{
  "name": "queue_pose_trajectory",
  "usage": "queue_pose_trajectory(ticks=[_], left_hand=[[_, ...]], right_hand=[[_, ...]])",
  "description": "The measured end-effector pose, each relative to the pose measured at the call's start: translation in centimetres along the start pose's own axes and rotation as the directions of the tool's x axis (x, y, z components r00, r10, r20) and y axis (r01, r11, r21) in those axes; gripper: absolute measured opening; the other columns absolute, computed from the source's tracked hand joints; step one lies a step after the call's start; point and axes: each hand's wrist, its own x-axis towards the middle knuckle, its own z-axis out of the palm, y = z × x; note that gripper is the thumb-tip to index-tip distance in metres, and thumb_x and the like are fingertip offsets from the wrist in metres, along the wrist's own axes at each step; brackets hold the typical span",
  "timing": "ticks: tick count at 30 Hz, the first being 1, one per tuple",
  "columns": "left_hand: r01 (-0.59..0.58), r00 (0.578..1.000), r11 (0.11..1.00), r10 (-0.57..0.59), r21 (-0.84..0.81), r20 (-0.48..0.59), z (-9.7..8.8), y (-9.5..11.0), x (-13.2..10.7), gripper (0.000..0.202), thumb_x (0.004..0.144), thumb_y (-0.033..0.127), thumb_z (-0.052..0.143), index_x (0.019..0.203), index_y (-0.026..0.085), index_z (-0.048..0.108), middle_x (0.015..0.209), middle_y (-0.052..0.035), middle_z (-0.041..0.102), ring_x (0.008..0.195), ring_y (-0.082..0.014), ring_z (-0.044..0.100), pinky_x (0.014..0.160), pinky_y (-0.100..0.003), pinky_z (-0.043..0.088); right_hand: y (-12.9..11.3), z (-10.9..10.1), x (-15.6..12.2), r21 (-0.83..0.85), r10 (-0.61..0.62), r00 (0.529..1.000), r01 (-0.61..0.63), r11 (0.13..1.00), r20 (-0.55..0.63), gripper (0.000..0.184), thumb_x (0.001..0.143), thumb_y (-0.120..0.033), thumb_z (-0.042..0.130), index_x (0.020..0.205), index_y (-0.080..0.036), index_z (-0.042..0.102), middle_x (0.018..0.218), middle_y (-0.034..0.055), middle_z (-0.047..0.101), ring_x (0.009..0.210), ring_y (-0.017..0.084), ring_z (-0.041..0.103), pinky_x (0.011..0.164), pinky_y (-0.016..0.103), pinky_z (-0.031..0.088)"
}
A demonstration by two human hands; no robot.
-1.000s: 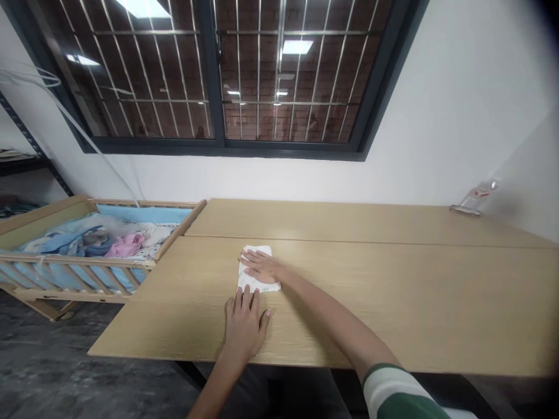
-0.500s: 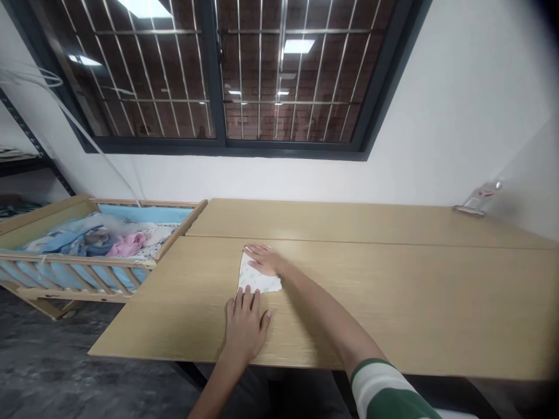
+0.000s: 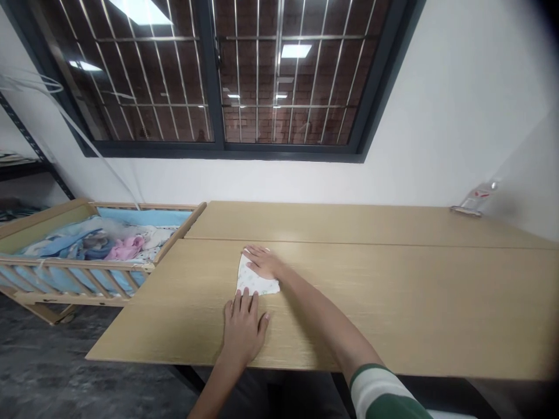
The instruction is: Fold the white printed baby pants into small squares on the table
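A small white cloth [image 3: 255,284] with a faint printed pattern lies flat on the light wooden table [image 3: 371,302]. My right hand [image 3: 264,263] rests palm down across its far right part, fingers stretched out to the left and covering some of it. At the cloth's near edge, my left hand [image 3: 243,327] lies flat with spread fingers, its fingertips touching that edge. Neither hand grips anything. The cloth's far right corner is hidden under my right hand.
Left of the table stands a wooden crib [image 3: 131,265] with blue lining, holding blue and pink fabrics [image 3: 126,247]. A clear plastic bottle [image 3: 479,196] is at the table's far right, by the wall. A barred window [image 3: 222,150] is behind.
The whole view has shifted very slightly. Both hands and the cloth keep their places on the table.
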Motion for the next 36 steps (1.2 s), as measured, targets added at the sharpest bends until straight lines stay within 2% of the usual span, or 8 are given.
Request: queue_pose_trajectory(ticks=[5,9,12,16,22,26,32,36], left_hand=[[-0.023,0.999,0.999,0.024,-0.029,0.026,-0.5,-0.9,0.4,0.052,0.102,0.043,0.042,0.147,0.02,0.052,0.154,-0.0166,0.05,0.142,-0.0352,0.045,0.114,-0.059,0.031],[-0.053,0.994,0.989,0.065,-0.138,0.09,-1.1,-3.5,1.7,0.038,0.104,0.033,0.04,0.134,0.024,0.063,0.143,-0.0122,0.062,0.13,-0.0284,0.057,0.114,-0.058,0.029],[-0.076,0.989,0.978,0.099,-0.192,0.112,-1.3,-5.8,2.9,0.032,0.105,0.029,0.042,0.12,0.026,0.07,0.132,-0.008,0.07,0.121,-0.0251,0.061,0.11,-0.052,0.031],[-0.133,0.986,0.979,0.146,-0.152,0.082,-1.3,-7.6,4.2,0.028,0.103,0.024,0.047,0.106,0.028,0.075,0.122,-0.0057,0.074,0.114,-0.0261,0.062,0.104,-0.05,0.032],[-0.189,0.976,0.972,0.201,-0.139,0.082,-1.4,-8.1,5.2,0.026,0.101,0.02,0.049,0.099,0.027,0.074,0.108,-0.0042,0.075,0.106,-0.0242,0.062,0.098,-0.045,0.032],[-0.194,0.976,0.972,0.206,-0.135,0.076,-2.0,-7.6,4.6,0.026,0.102,0.018,0.043,0.098,0.022,0.068,0.102,-0.0056,0.073,0.102,-0.0242,0.062,0.097,-0.044,0.033],[-0.191,0.976,0.955,0.21,-0.225,0.063,-3.7,-6.4,2.3,0.023,0.103,0.022,0.036,0.101,0.023,0.058,0.101,-0.0033,0.069,0.098,-0.0222,0.061,0.094,-0.042,0.033],[-0.149,0.983,0.949,0.172,-0.277,0.06,-4.3,-5.8,3.3,0.026,0.105,0.025,0.031,0.103,0.023,0.056,0.104,-0.0044,0.068,0.1,-0.0218,0.061,0.094,-0.041,0.034]], right_hand=[[-1.0,-1.6,-2.2,0.063,0.057,0.973,-0.044,0.997,-0.223,0.057,0.106,-0.043,0.035,0.155,-0.016,0.041,0.165,0.0138,0.034,0.154,0.025,0.026,0.127,0.044,0.018],[-2.0,-2.8,-6.0,0.115,0.072,0.928,-0.031,0.993,-0.366,0.038,0.099,-0.033,0.052,0.132,-0.018,0.062,0.133,0.015,0.063,0.128,0.028,0.055,0.111,0.047,0.041],[-3.0,-3.0,-9.2,0.116,0.019,0.94,0.022,0.993,-0.34,0.025,0.094,-0.032,0.061,0.114,-0.019,0.07,0.113,0.0112,0.069,0.109,0.026,0.063,0.097,0.042,0.05],[-4.0,-2.5,-12.2,0.055,-0.045,0.977,0.058,0.997,-0.211,0.026,0.092,-0.036,0.068,0.112,-0.02,0.072,0.108,0.0097,0.07,0.103,0.025,0.065,0.09,0.036,0.052],[-5.2,-1.3,-13.2,-0.159,-0.052,0.97,0.014,0.987,-0.236,0.024,0.103,-0.025,0.049,0.11,-0.018,0.071,0.109,0.012,0.071,0.102,0.024,0.066,0.095,0.039,0.049],[-6.8,-1.4,-13.8,-0.227,-0.026,0.972,-0.028,0.974,-0.233,0.022,0.1,-0.021,0.047,0.098,-0.016,0.069,0.102,0.0127,0.071,0.097,0.025,0.064,0.093,0.04,0.047],[-9.3,-2.8,-16.0,0.012,0.112,0.96,-0.113,0.994,-0.256,0.015,0.094,-0.016,0.047,0.096,-0.018,0.061,0.103,0.0106,0.068,0.099,0.024,0.06,0.092,0.038,0.046],[-9.4,-4.0,-15.8,0.213,0.232,0.948,-0.186,0.959,-0.219,0.02,0.101,-0.021,0.039,0.098,-0.019,0.058,0.101,0.0094,0.068,0.093,0.022,0.062,0.084,0.033,0.046]])
